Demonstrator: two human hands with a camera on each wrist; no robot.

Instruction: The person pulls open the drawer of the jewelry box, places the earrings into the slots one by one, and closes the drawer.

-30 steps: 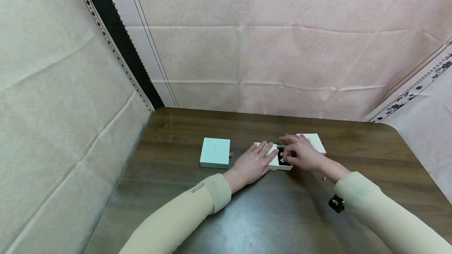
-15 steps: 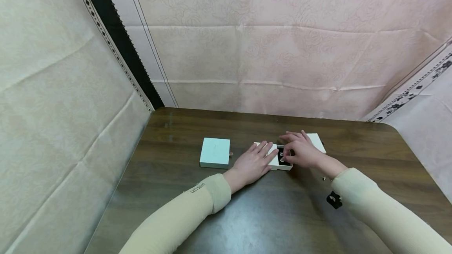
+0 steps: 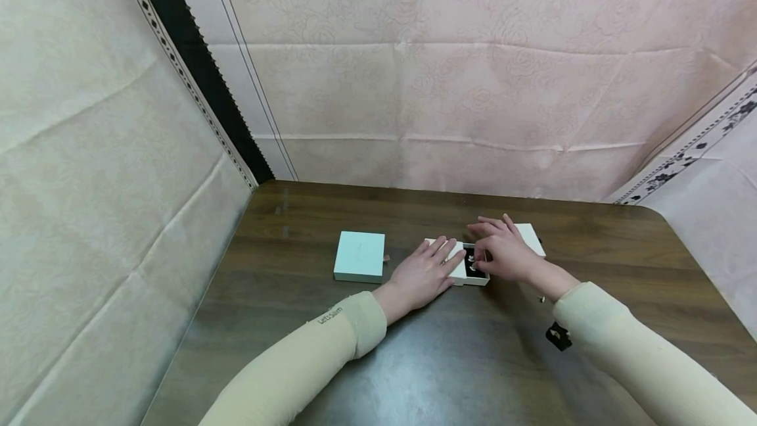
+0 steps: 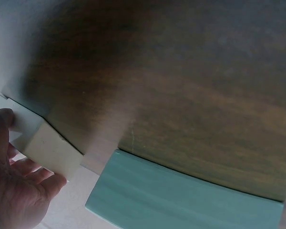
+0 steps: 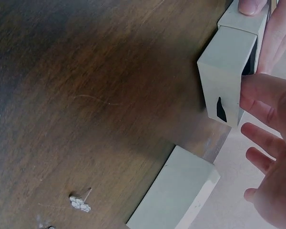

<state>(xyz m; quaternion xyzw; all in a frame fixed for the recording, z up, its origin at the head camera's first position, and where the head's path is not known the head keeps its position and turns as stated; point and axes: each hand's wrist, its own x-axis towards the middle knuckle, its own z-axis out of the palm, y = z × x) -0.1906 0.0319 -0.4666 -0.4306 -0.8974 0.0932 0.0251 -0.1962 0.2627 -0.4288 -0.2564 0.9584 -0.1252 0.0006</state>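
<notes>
In the head view my left hand (image 3: 422,275) lies across a white drawer-style box (image 3: 457,273), fingers over its top. The left wrist view shows its thumb (image 4: 5,116) on one side of that box and fingertips along the other. The box's drawer (image 3: 486,281) is slid partly out to the right, with a black insert (image 3: 473,272) and small silver jewelry. My right hand (image 3: 505,254) reaches into the drawer, thumb and index tips pinched at a small silver jewelry piece, mostly hidden. Its other fingers (image 5: 260,140) are apart from the box.
A pale turquoise box (image 3: 359,255) sits left of my left hand. Behind my right hand is another white box (image 3: 529,239). A small silver earring (image 5: 79,203) lies on the wooden table (image 3: 449,360). A small black object (image 3: 558,336) shows beside my right sleeve.
My right hand and sleeve have shifted slightly left and up, thumb and index still at the drawer. The small black object has moved a little left with the sleeve. My left hand stays put.
</notes>
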